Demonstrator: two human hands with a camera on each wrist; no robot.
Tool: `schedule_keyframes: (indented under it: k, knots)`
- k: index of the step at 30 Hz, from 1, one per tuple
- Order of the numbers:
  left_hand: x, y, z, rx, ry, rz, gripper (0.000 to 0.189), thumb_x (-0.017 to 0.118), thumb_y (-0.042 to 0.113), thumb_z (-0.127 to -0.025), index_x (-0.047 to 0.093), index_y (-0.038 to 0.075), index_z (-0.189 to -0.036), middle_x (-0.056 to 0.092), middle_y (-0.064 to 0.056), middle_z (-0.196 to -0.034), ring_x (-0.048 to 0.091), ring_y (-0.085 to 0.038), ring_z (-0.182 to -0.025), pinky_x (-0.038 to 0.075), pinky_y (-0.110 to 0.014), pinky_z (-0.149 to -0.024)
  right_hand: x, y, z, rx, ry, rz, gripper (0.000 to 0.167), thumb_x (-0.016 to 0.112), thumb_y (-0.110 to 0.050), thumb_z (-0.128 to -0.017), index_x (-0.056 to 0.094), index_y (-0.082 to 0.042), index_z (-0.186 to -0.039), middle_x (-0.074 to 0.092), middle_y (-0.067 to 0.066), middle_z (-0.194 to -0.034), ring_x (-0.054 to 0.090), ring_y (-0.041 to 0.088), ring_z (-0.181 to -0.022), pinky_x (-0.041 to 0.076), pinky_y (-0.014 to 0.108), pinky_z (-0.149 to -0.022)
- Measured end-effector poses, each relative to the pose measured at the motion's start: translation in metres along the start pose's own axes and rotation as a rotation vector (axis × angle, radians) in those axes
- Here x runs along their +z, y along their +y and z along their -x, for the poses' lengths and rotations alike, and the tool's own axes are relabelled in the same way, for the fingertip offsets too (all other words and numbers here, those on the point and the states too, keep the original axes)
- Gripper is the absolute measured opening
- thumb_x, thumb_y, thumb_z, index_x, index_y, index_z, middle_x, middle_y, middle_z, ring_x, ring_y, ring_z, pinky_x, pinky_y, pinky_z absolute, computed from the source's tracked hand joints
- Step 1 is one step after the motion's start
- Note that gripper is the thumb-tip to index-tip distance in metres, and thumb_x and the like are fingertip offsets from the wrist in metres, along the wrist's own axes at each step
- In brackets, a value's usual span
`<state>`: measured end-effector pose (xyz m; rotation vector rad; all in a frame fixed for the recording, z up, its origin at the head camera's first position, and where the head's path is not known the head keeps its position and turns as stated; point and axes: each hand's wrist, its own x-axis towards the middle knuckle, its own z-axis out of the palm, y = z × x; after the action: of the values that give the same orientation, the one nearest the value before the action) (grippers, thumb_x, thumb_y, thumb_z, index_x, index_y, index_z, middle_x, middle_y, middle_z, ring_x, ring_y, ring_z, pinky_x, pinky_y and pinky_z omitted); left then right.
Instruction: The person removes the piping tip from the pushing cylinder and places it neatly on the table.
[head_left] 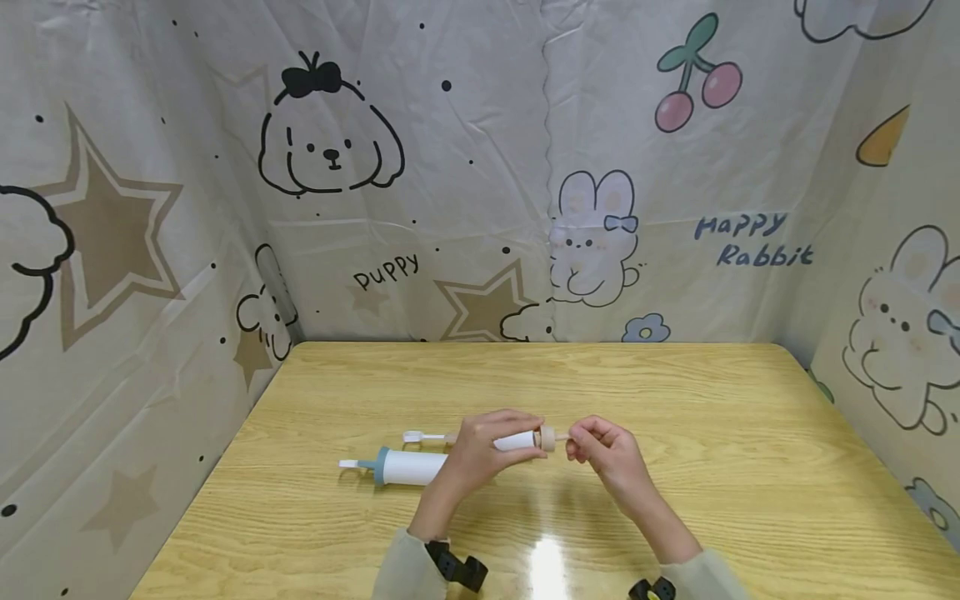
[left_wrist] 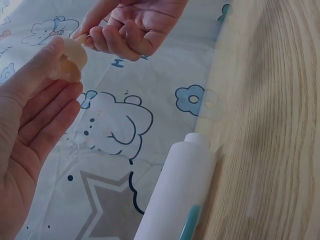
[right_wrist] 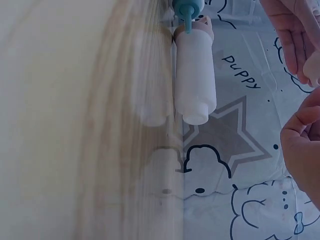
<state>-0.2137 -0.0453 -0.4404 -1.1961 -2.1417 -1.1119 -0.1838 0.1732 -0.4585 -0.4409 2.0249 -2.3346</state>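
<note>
My left hand grips the wide rim of a beige cap between thumb and fingers; in the left wrist view the cap shows a hollow, cup-like end. From its other side a thin beige stem sticks out, and my right hand pinches that stem with thumb and fingertips, the other fingers curled. Behind my left hand lies a white bottle with a beige collar and a narrow neck. Nearer to me lies a second white bottle with a teal collar, partly hidden by my left hand.
A teal spout with a white tip points left from the nearer bottle. Beyond it a slim white tip points the same way. The wooden table ends at printed cloth walls at the back and sides.
</note>
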Motion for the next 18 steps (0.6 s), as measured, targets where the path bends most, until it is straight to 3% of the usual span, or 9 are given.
schedule_keyframes:
  k: [6,12,15,18]
  knots:
    - [-0.0013,0.0024,0.0001,-0.016,0.011,0.011,0.037,0.080,0.014,-0.077,0.074,0.003,-0.112,0.076,-0.010,-0.105,0.074,-0.020,-0.096,0.057,-0.017,-0.086,0.0046,0.0017,-0.0002,0.010,0.007,-0.087,0.020,0.051,-0.010,-0.102,0.064,-0.017,-0.088,0.067,-0.013,-0.077,0.061,-0.001,-0.070,0.052,0.013,-0.064]
    - [-0.0007,0.0029,-0.0004,0.034,0.041,-0.014,0.036,0.081,0.011,-0.075,0.074,0.001,-0.110,0.076,-0.011,-0.103,0.075,-0.020,-0.093,0.057,-0.015,-0.083,0.0054,0.0040,0.0004,0.006,0.007,-0.102,0.019,0.050,-0.012,-0.103,0.064,-0.016,-0.090,0.067,-0.012,-0.079,0.062,0.000,-0.073,0.052,0.014,-0.066]
    - [0.0006,0.0028,-0.0009,0.053,0.056,-0.032,0.037,0.082,0.011,-0.074,0.074,0.001,-0.109,0.076,-0.012,-0.102,0.075,-0.021,-0.091,0.057,-0.016,-0.083,0.0071,0.0031,0.0008,-0.011,0.018,-0.059,0.019,0.046,-0.014,-0.104,0.064,-0.014,-0.096,0.068,-0.012,-0.085,0.062,0.001,-0.078,0.053,0.015,-0.070]
    - [0.0025,0.0033,-0.0013,0.059,0.054,-0.039,0.036,0.082,0.011,-0.074,0.074,0.000,-0.108,0.076,-0.013,-0.102,0.075,-0.022,-0.092,0.058,-0.017,-0.083,0.0105,0.0007,0.0019,-0.025,0.027,0.075,0.020,0.045,-0.015,-0.105,0.063,-0.007,-0.106,0.067,-0.014,-0.093,0.061,0.003,-0.081,0.053,0.018,-0.075]
